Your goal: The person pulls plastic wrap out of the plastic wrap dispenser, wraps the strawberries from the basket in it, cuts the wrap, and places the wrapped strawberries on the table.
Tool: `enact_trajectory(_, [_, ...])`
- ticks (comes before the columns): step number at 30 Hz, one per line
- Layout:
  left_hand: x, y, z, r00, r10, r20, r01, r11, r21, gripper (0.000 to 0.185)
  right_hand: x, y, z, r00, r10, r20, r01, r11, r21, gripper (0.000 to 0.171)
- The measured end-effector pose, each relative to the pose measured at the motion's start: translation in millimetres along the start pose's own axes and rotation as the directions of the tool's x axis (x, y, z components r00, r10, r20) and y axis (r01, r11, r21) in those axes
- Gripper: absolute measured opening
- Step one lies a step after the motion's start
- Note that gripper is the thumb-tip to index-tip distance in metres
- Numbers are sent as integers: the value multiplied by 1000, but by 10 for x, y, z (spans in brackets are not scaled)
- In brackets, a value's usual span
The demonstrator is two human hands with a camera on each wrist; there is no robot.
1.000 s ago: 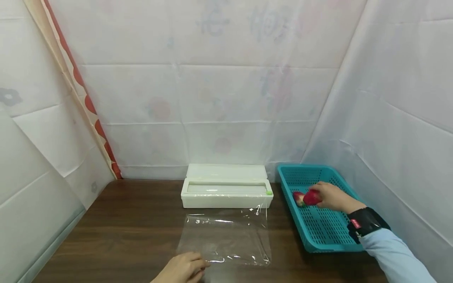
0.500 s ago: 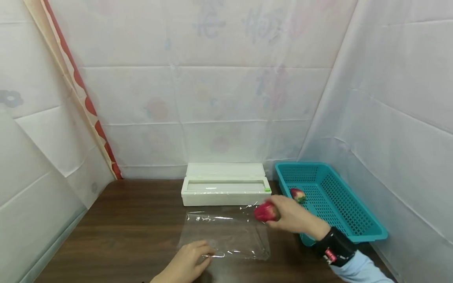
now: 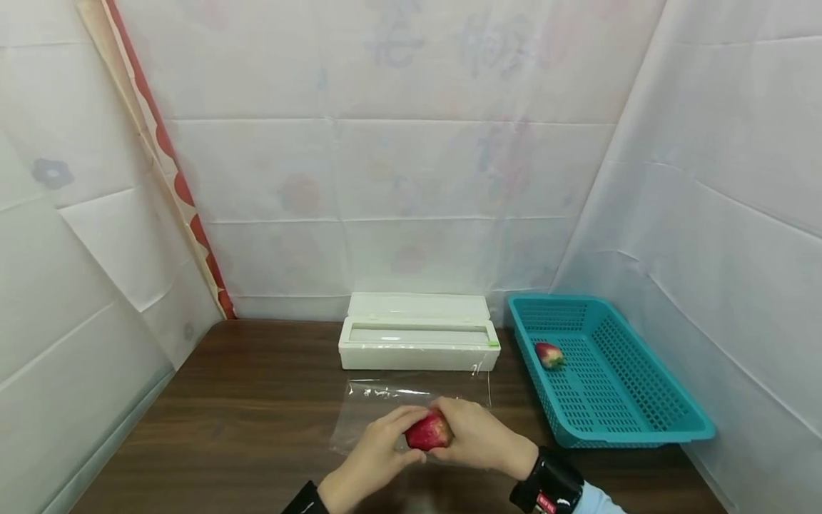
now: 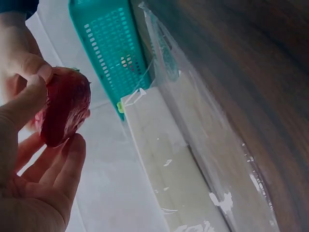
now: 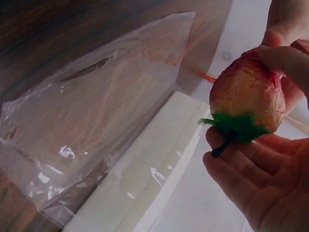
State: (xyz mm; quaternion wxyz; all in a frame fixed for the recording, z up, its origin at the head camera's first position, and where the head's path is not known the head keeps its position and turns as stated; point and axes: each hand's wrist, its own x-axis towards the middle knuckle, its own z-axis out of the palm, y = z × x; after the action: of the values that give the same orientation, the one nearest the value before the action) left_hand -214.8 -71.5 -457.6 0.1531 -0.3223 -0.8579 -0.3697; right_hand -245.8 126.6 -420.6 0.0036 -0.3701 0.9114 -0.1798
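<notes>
A large red strawberry (image 3: 429, 431) is held up between both hands over the clear plastic film (image 3: 362, 414). My left hand (image 3: 377, 451) grips its left side, thumb and fingers about the red end in the left wrist view. From the other side my right hand (image 3: 478, 437) holds the stem end. In the right wrist view the strawberry (image 5: 246, 92) shows a yellowish base, a green leafy cap and a short stem, with fingertips beneath. The film runs from a white wrap dispenser box (image 3: 417, 358), whose lid stands up at the back.
A teal perforated basket (image 3: 632, 437) stands on the right, with another strawberry (image 3: 549, 355) lying in it. Brown wooden table (image 3: 244, 407) lies under everything. White cloth (image 3: 411, 178) encloses the back and sides.
My right hand has carried the strawberry from the basket leftward to over the film. My left hand has left the film's front edge and risen to the strawberry, so both hold it.
</notes>
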Motion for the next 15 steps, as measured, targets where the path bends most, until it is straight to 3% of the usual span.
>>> enact_trajectory(9, [25, -83, 15, 1000, -21, -4, 22, 998, 53, 48, 18, -2, 71, 997, -32, -73, 30, 999, -31, 54])
enact_trajectory(15, [68, -211, -6, 997, -23, 71, 20, 999, 43, 48, 20, 60, 146, 994, -10, -104, 11, 1000, 15, 49])
